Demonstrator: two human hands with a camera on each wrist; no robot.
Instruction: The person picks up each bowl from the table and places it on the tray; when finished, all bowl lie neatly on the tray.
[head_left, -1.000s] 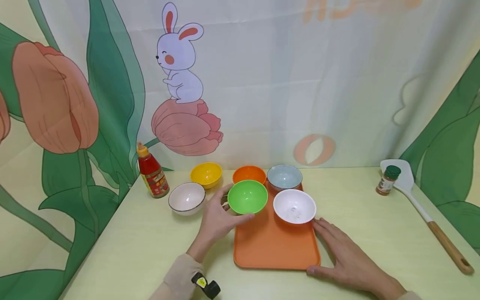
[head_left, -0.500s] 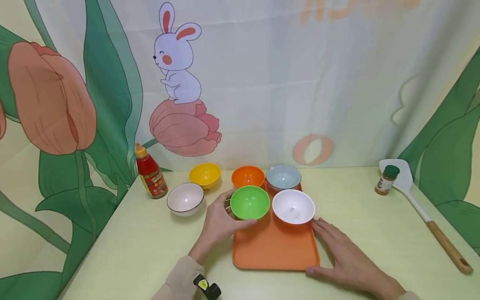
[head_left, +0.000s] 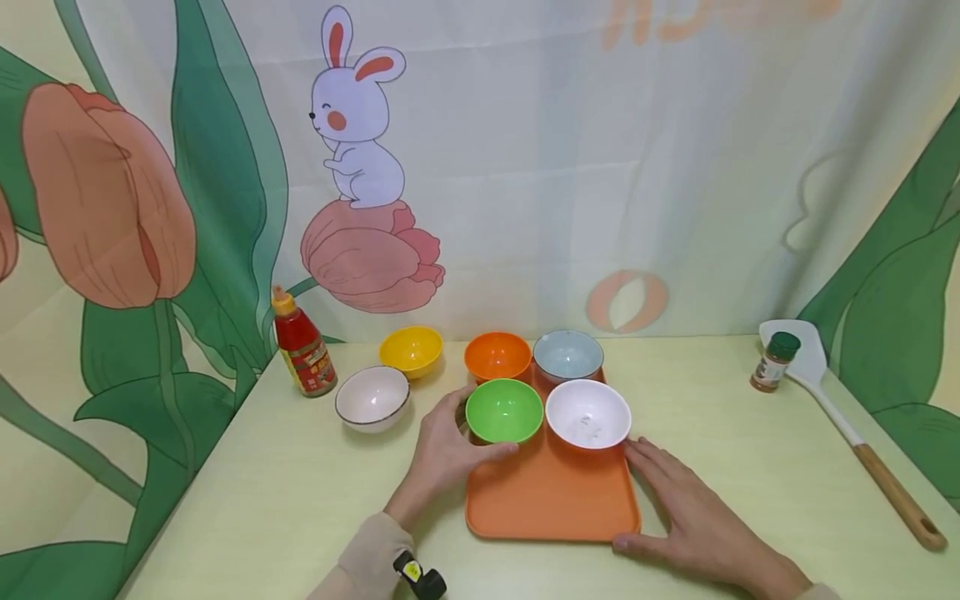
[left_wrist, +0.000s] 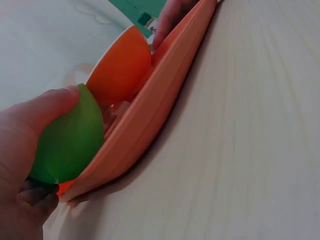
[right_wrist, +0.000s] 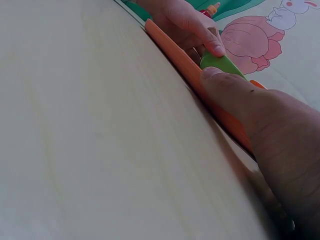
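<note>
My left hand [head_left: 444, 446] grips a green bowl [head_left: 504, 412] from its left side, thumb at the near rim and fingers behind and beneath. The green bowl [left_wrist: 75, 135] is low over the left part of an orange tray [head_left: 553, 500] in the left wrist view. Beside it on the tray sits a bowl [head_left: 588, 414], white inside and orange outside. An orange bowl [head_left: 498, 356] and a light blue bowl [head_left: 567, 355] stand behind these, at the tray's far end. Along the tray's right edge rests my right hand [head_left: 697, 525], fingers straight, its thumb at the near right corner.
Left of the tray stand a white bowl with a dark rim [head_left: 372, 400], a yellow bowl [head_left: 412, 351] and a red sauce bottle [head_left: 303, 346]. At the right lie a white spatula with a wooden handle [head_left: 892, 487] and a green-capped spice jar [head_left: 776, 362]. A printed curtain [head_left: 525, 167] hangs behind.
My left hand has moved the green bowl down and slightly right, towards the tray beside the white-lined bowl. The right hand has stayed at the tray's edge.
</note>
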